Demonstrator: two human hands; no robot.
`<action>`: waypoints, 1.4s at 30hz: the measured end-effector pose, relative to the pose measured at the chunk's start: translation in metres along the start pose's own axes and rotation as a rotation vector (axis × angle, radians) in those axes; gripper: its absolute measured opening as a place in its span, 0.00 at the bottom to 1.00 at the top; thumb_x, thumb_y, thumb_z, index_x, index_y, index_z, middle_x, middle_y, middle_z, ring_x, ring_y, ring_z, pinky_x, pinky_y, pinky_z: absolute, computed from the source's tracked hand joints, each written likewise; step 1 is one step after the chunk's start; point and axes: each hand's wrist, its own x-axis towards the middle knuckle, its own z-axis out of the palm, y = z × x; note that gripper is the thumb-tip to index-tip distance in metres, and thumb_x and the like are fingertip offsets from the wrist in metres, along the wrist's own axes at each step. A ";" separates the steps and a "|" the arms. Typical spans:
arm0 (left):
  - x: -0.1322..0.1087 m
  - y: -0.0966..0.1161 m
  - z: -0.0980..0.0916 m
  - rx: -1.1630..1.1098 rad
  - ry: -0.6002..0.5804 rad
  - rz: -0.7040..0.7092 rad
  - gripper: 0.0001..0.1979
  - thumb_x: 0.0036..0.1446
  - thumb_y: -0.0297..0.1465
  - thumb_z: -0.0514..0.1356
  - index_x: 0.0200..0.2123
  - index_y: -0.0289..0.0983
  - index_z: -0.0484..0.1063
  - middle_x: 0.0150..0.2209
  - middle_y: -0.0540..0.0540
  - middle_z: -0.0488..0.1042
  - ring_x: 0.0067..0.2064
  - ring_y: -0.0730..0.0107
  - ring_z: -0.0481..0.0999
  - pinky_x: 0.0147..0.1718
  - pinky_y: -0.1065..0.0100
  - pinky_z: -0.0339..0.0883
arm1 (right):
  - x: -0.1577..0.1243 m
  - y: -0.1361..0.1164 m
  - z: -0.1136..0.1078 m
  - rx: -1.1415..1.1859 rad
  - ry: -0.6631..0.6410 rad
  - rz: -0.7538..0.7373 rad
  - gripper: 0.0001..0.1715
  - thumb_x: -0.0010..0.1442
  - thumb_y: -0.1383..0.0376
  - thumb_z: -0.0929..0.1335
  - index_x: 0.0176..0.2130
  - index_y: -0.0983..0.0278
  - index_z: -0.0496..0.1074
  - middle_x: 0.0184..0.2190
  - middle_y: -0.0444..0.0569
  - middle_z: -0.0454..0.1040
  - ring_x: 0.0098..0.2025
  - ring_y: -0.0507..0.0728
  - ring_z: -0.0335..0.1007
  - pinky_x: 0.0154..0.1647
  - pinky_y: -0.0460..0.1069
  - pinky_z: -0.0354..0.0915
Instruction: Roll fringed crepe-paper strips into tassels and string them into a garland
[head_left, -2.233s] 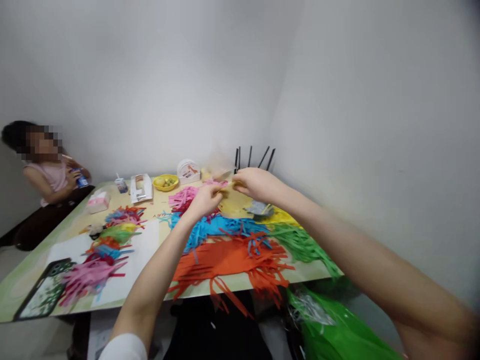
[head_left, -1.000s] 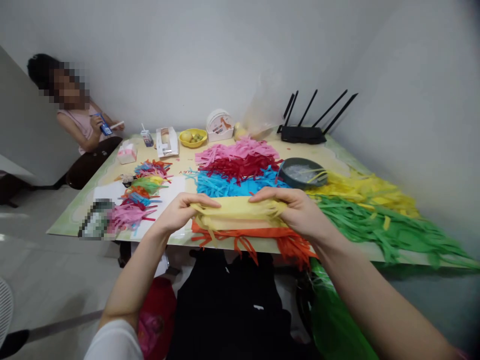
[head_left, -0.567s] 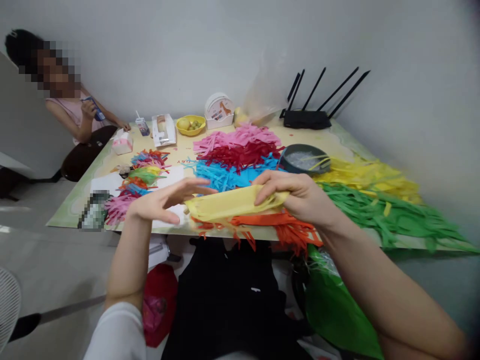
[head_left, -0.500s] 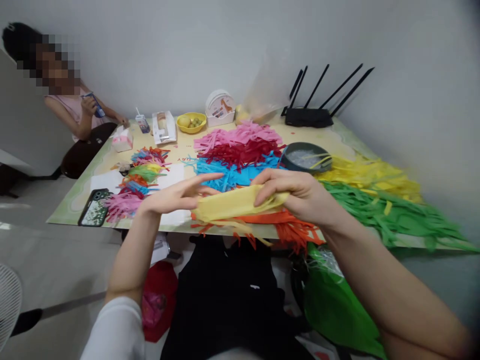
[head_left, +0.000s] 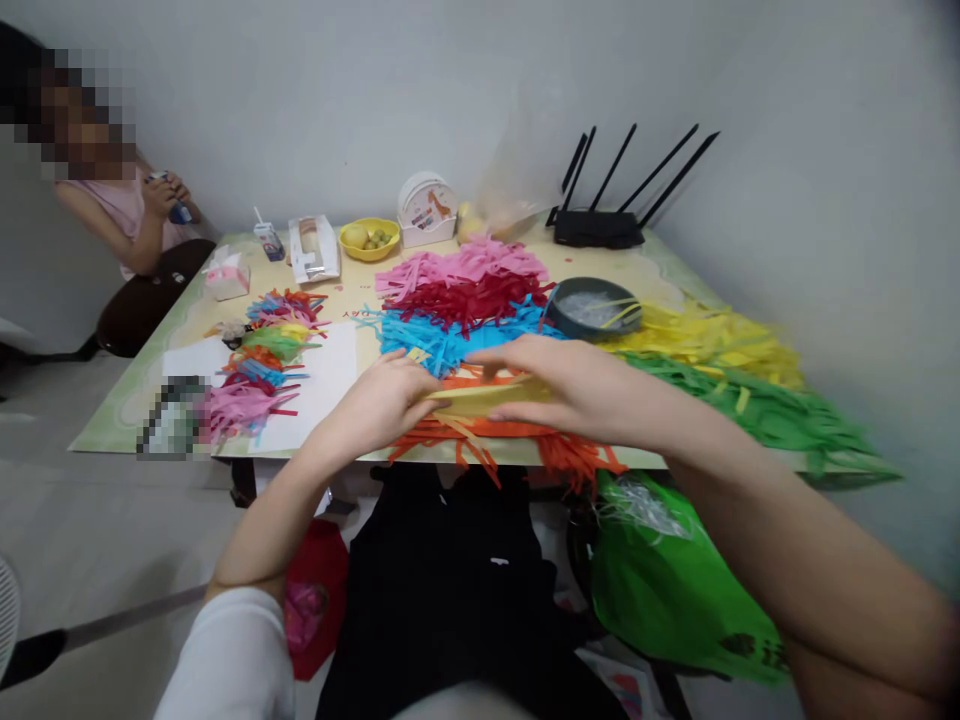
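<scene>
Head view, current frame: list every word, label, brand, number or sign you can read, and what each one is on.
None can be read with certainty.
Table cover: small red letters, too unclear to quote.
White holder with a giraffe picture: lettering too small.
Green bag: dark print, unreadable.
Drink carton: print too small.
Yellow strip: no lettering visible.
</scene>
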 end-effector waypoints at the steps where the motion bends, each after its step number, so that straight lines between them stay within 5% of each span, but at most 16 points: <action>1: -0.001 0.001 0.000 -0.045 0.005 -0.028 0.12 0.61 0.34 0.56 0.27 0.38 0.75 0.27 0.48 0.74 0.33 0.68 0.71 0.48 0.65 0.61 | 0.004 -0.001 0.007 -0.014 -0.007 0.025 0.16 0.60 0.56 0.67 0.44 0.61 0.76 0.41 0.52 0.79 0.42 0.60 0.74 0.40 0.50 0.65; 4: -0.006 0.000 0.002 -0.260 0.062 -0.164 0.13 0.59 0.37 0.58 0.27 0.36 0.75 0.24 0.51 0.72 0.28 0.71 0.69 0.34 0.71 0.63 | 0.006 -0.002 0.024 0.068 0.068 0.110 0.11 0.60 0.60 0.66 0.30 0.62 0.74 0.27 0.47 0.76 0.30 0.55 0.71 0.30 0.47 0.59; 9: -0.016 -0.008 0.013 -0.630 0.259 -0.287 0.12 0.55 0.35 0.59 0.35 0.35 0.79 0.32 0.48 0.77 0.33 0.69 0.74 0.32 0.72 0.65 | -0.006 -0.002 0.039 0.487 0.263 0.202 0.09 0.59 0.61 0.67 0.36 0.62 0.75 0.20 0.42 0.73 0.23 0.53 0.70 0.29 0.46 0.62; 12: -0.022 -0.015 0.022 -0.784 0.318 -0.241 0.12 0.54 0.29 0.58 0.39 0.37 0.81 0.38 0.45 0.80 0.38 0.66 0.76 0.35 0.71 0.66 | -0.010 0.001 0.051 0.736 0.357 0.155 0.10 0.56 0.65 0.68 0.39 0.61 0.77 0.21 0.42 0.74 0.23 0.52 0.71 0.28 0.46 0.64; 16: -0.027 -0.020 0.024 -0.834 0.299 -0.117 0.14 0.53 0.24 0.56 0.36 0.38 0.82 0.39 0.44 0.79 0.38 0.67 0.75 0.35 0.70 0.65 | -0.009 0.011 0.065 0.885 0.420 0.119 0.08 0.51 0.71 0.68 0.31 0.61 0.77 0.22 0.42 0.73 0.23 0.51 0.69 0.28 0.46 0.64; 21: -0.027 -0.016 0.015 -0.751 0.242 0.004 0.10 0.58 0.30 0.59 0.37 0.37 0.81 0.36 0.43 0.77 0.38 0.67 0.73 0.36 0.69 0.64 | -0.010 0.017 0.061 0.713 0.411 0.001 0.08 0.53 0.70 0.66 0.30 0.61 0.76 0.28 0.45 0.76 0.30 0.53 0.71 0.35 0.47 0.64; 24: -0.025 -0.011 0.014 -0.642 0.289 -0.066 0.09 0.58 0.34 0.61 0.33 0.35 0.78 0.32 0.46 0.76 0.34 0.69 0.72 0.35 0.69 0.64 | -0.011 0.012 0.054 0.563 0.381 -0.076 0.09 0.58 0.64 0.65 0.33 0.62 0.76 0.31 0.47 0.76 0.33 0.55 0.72 0.35 0.48 0.65; 29: -0.024 -0.004 0.015 -0.400 0.326 -0.144 0.16 0.58 0.34 0.63 0.48 0.37 0.74 0.41 0.45 0.77 0.42 0.67 0.75 0.42 0.70 0.66 | -0.012 0.000 0.052 0.288 0.447 0.000 0.07 0.61 0.65 0.68 0.40 0.61 0.75 0.36 0.47 0.79 0.36 0.55 0.75 0.36 0.46 0.66; 32: -0.024 -0.004 0.014 -0.332 0.292 -0.160 0.11 0.60 0.35 0.60 0.43 0.36 0.75 0.40 0.46 0.78 0.41 0.67 0.76 0.42 0.70 0.66 | -0.013 -0.004 0.052 0.163 0.452 0.042 0.13 0.63 0.65 0.66 0.48 0.60 0.73 0.44 0.48 0.79 0.42 0.56 0.76 0.41 0.47 0.67; 38: -0.023 -0.006 0.011 -0.405 0.249 -0.200 0.12 0.60 0.37 0.59 0.31 0.34 0.72 0.30 0.48 0.76 0.33 0.71 0.74 0.33 0.72 0.64 | -0.015 -0.005 0.049 0.151 0.474 0.132 0.07 0.61 0.64 0.68 0.31 0.62 0.73 0.27 0.44 0.78 0.28 0.53 0.73 0.37 0.48 0.67; 42: -0.025 -0.004 0.013 -0.571 0.256 -0.224 0.11 0.61 0.37 0.59 0.31 0.35 0.70 0.28 0.48 0.77 0.30 0.72 0.75 0.32 0.72 0.65 | -0.018 -0.006 0.051 0.376 0.440 0.178 0.08 0.61 0.62 0.68 0.31 0.62 0.72 0.24 0.44 0.76 0.26 0.53 0.74 0.31 0.46 0.68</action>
